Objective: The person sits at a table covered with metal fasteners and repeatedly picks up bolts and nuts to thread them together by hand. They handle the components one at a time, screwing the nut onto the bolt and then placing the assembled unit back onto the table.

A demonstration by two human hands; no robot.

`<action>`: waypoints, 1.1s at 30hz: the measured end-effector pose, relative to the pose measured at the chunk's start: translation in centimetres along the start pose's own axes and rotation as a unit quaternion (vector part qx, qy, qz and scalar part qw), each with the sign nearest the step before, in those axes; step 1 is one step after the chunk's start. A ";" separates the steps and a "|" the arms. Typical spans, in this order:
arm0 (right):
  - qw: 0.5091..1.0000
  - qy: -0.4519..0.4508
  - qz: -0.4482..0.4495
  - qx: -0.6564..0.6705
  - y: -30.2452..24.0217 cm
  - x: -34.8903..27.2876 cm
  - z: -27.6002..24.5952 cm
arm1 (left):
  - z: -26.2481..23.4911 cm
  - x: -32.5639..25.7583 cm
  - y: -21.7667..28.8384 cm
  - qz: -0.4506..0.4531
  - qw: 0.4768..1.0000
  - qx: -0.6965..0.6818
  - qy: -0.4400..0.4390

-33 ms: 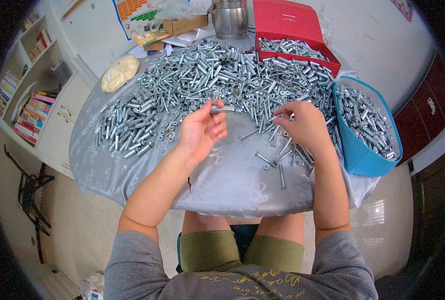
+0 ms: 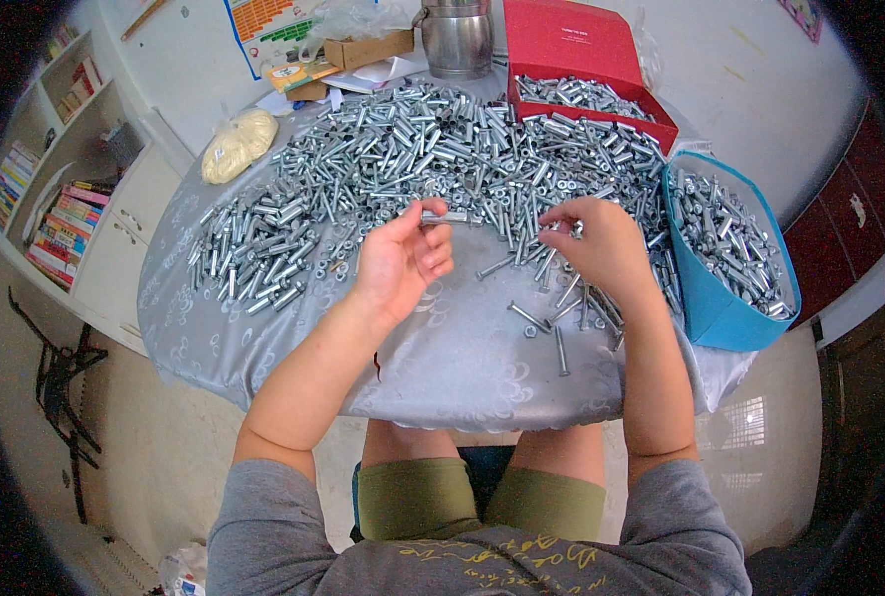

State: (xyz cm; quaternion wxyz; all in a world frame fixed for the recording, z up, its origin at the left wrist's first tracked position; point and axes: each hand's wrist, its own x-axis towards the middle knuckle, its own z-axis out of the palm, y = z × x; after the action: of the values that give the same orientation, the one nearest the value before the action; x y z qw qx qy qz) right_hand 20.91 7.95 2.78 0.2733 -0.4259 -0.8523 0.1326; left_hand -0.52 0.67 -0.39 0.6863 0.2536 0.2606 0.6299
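Observation:
In my left hand [image 2: 400,256], thumb and forefinger pinch a silvery metal bolt [image 2: 452,218], apparently with a sleeve on it, which points to the right. The other fingers of that hand are loosely curled. To the right, my right hand [image 2: 604,250] has thumb and fingertips drawn together over the near side of the heap; whatever small thing they hold is too small to tell. A large heap of bolts, sleeves and nuts [image 2: 402,139] spreads beyond both hands. Below my right hand lie a loose bolt [image 2: 562,351] and a nut [image 2: 530,331].
A blue fabric bin [image 2: 735,320] full of bolts stands at the right edge of the table [image 2: 432,377]. Behind the heap are an open red box [image 2: 601,126] with metal parts, a steel container [image 2: 458,40], a cardboard box [image 2: 368,50] and a bag of cream-coloured stuff [image 2: 239,146].
My right hand has shifted very slightly to the left, toward the bolt in my left hand. The left hand keeps its place.

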 end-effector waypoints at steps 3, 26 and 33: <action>0.991 0.023 -0.024 0.132 -0.9 0.1 1.5 | -0.2 0.0 -0.2 -0.004 1.000 -0.011 -0.019; 0.840 -0.090 0.080 0.528 -1.8 0.1 3.1 | 0.7 -0.4 -0.1 -0.008 0.994 0.012 -0.110; 0.834 -0.081 0.068 0.541 -1.9 0.0 3.0 | 0.6 -0.4 -0.2 -0.009 0.994 0.008 -0.106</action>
State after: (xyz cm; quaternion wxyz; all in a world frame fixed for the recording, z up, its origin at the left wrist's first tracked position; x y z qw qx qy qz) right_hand 17.94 6.85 1.19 0.3805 -0.2548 -0.6324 0.6247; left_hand 0.01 0.29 -0.02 0.7138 0.3222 0.1935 0.5909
